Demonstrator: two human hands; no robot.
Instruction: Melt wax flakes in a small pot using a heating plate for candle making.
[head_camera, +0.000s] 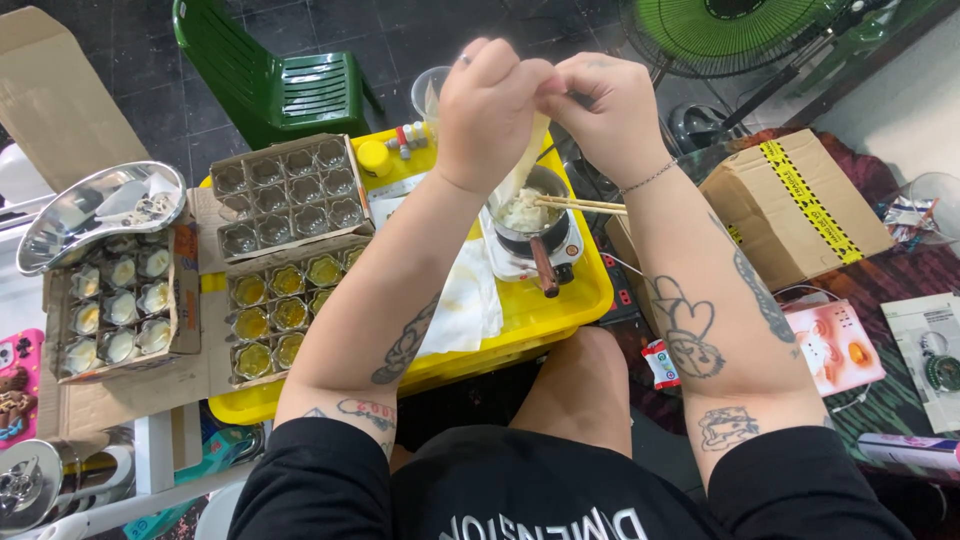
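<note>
**A:** Right, hands status?

**B:** Both raised at upper centre of the frame, knuckles nearly touching. Left hand (487, 100) and right hand (605, 105) each have fingers closed, pinching the top of a pale, floppy strip (533, 145). It hangs down between them.

**A:** Where does the strip end?

**B:** Lower end drops into a small metal pot (530, 215), centre of the frame. White lumpy material sits in the pot. Can't tell what the strip is made of.

**A:** Pot sitting on what?

**B:** A small white hotplate (520, 262), inside a yellow tray (560, 310). Pot handle points toward the bottom of the frame. A pair of chopsticks (585, 205) lies across the pot rim, tips pointing left.

**A:** Anything else in the tray?

**B:** White cloth (465, 300) just left of the hotplate. Further left, two cardboard trays: upper one (290, 195) with empty metal cups, lower one (285, 310) with yellow-filled cups.

**A:** Outside the tray?

**B:** Third cardboard tray (115, 305) at left, cups filled white. Metal bowl (95, 210) overlapping its top edge. Cardboard box (790, 210) with yellow tape at right. Green chair (280, 75) at the top.
</note>
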